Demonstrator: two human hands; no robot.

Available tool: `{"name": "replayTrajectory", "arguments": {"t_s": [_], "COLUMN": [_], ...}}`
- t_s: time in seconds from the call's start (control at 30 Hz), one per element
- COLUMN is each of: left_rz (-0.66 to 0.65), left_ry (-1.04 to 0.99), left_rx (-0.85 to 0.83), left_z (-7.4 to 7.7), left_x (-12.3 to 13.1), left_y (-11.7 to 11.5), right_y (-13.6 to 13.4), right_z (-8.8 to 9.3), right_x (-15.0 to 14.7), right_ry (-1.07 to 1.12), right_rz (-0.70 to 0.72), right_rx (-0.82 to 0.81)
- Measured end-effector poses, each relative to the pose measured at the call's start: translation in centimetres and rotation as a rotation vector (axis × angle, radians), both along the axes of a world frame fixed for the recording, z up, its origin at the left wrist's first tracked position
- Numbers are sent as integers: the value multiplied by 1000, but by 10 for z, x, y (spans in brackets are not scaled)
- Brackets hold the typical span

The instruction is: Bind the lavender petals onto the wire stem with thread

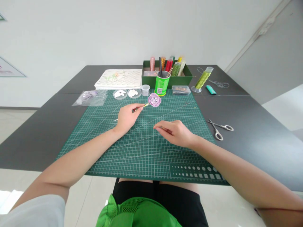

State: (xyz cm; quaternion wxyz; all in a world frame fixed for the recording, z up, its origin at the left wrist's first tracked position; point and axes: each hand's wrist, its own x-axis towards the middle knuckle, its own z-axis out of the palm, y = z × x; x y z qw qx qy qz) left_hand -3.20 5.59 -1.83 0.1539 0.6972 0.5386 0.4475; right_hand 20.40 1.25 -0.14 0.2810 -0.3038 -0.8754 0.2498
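Note:
A purple flower (154,100) with a pale shiny centre is tilted above the green cutting mat (146,157), in front of the green can. Its thin stem (146,105) is pinched between the thumb and fingers of my left hand (128,116), and a thin end sticks out behind that hand. My right hand (175,132) is over the middle of the mat, right of and nearer than my left. Its fingers are pressed together around something small, mostly hidden.
Scissors (218,128) lie open right of the mat. Behind stand a green can (162,83), a box of ribbon rolls (184,82), a clear case (181,90), small dishes (120,94), a foam board (120,78), a plastic bag (91,97) and a green spool (203,78).

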Motion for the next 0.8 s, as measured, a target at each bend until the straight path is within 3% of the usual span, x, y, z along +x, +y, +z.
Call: {"name": "replayTrajectory", "arguments": {"t_s": [0.13,0.37,0.63,0.8], "left_rz": [-33,-121,-179,-301], "left_ry": [139,249,398,434], "left_rx": [-28,-71,23,47], "left_z": [-3,-1,-3,-4], "left_x": [0,3,6,8], "left_y": [0,-6,-13,-22], "right_y": [-1,-3,5,14], "right_z": [8,19,19,13], "right_x": [1,1,6,10], "right_ry": [152,338,532,634], "right_rz": [-81,-115,-134,-111], "right_rx": [-58,-356,-495,-591]}}
